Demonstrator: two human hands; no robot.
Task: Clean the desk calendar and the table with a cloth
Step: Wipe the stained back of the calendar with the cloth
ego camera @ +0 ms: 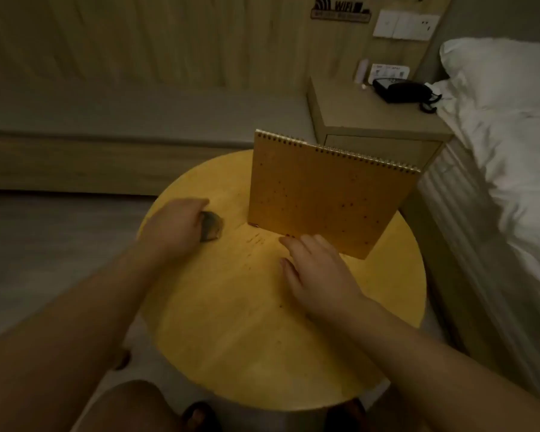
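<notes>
Head cam, looking down at a round yellow wooden table point(262, 338) with a smooth top. The brown cardboard desk calendar point(328, 198) with a wire spiral along its top edge stands upright on the far half of the table, and its stiff cover is dotted with small dark specks. The right hand point(320, 272) lies flat on the tabletop just in front of the calendar's bottom edge, fingers loosely spread and holding nothing, with the fingertips point(289, 241) about touching that edge. The left hand point(175, 226) sits to the left of the calendar, curled tight around a small dark crumpled cloth point(211, 230), with a bit of fabric poking out toward the calendar. A few faint dark marks show on the wood between the cloth and the calendar.
</notes>
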